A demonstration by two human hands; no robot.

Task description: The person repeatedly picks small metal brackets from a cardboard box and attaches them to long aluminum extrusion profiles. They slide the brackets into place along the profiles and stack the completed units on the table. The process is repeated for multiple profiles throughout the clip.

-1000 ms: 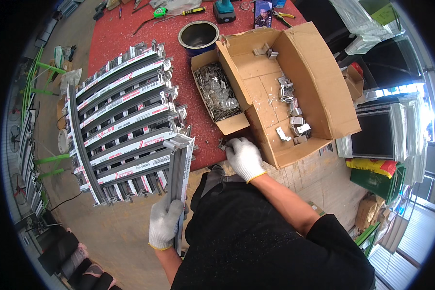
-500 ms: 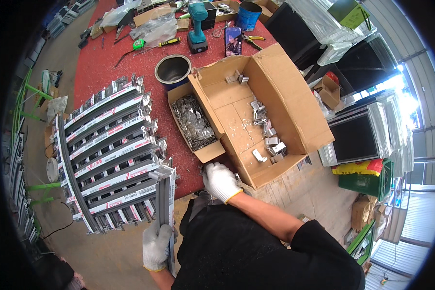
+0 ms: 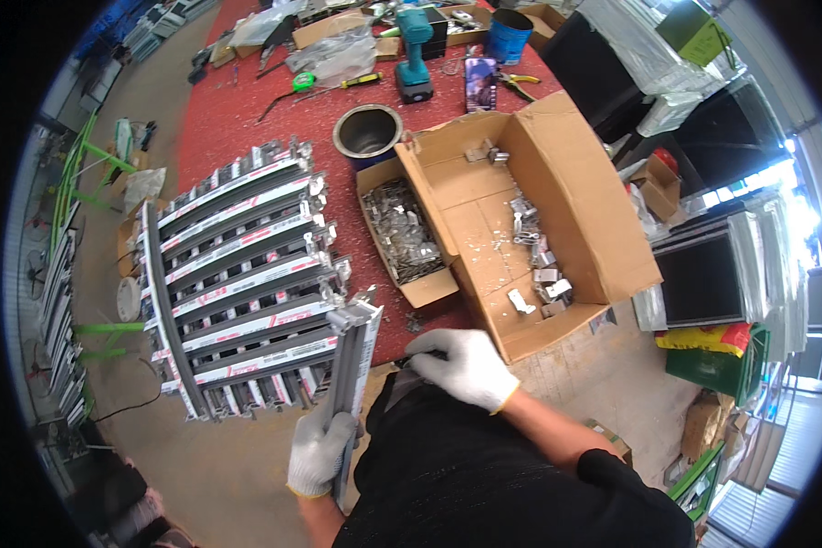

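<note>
The left hand (image 3: pixel 322 450) hides part of the grey profile (image 3: pixel 348 365).

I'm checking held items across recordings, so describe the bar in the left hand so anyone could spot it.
Find the red table; a stack of grey-and-white bars lies at its left. Near the stack's closest right corner, the white-gloved left hand holds a single bar running up the picture. Only this one is gripped; its neighbours lie stacked.

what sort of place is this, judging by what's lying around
Probably a metal-fabrication or assembly workshop: a stack of long metal profiles lies by a red worktable, which holds a teal cordless drill and an open cardboard box with small metal pieces.
</note>
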